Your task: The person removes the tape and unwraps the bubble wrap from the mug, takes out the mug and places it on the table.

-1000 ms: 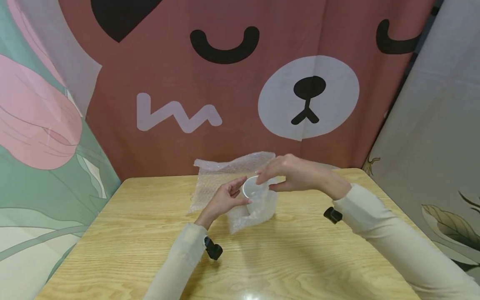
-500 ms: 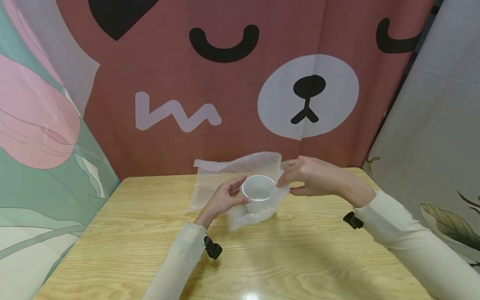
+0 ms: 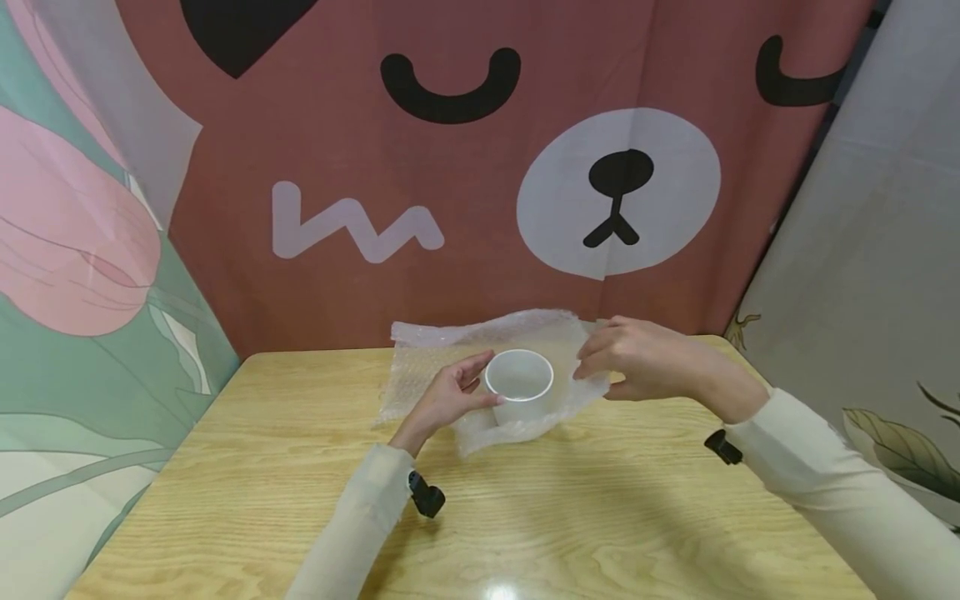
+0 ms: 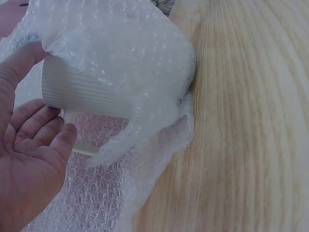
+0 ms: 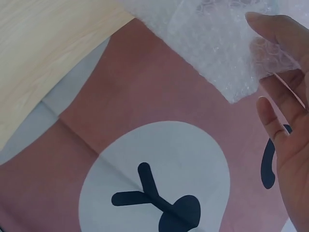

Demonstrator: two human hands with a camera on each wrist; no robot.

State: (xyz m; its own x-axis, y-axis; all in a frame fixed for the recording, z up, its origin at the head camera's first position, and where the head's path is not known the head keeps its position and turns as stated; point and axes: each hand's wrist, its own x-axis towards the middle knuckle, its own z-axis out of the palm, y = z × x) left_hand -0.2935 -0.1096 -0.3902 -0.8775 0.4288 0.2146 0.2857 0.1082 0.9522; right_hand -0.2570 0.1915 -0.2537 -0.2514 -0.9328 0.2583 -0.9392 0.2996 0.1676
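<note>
A white mug [image 3: 519,379] stands on a sheet of bubble wrap [image 3: 431,358], its round mouth facing up. Ribbed sides of the mug [image 4: 79,89] show in the left wrist view, where part of a pale handle [image 4: 86,151] sticks out from under the wrap. My left hand [image 3: 447,396] holds the mug at its left side, with the thumb at the rim. At the right, my right hand [image 3: 652,360] pinches a loose edge of the bubble wrap, pulled away from the mug. The wrap hides the mug's lower part.
A light wood table [image 3: 300,500] lies under everything, its back edge against a brown curtain [image 3: 345,300] printed with a bear face. Printed curtains also hang at the left and right. Small black cameras [image 3: 426,496] sit on both wrists.
My right hand has moved right, drawing the bubble wrap off the mug, so the whole mouth now shows. The left hand has stayed in place on the mug.
</note>
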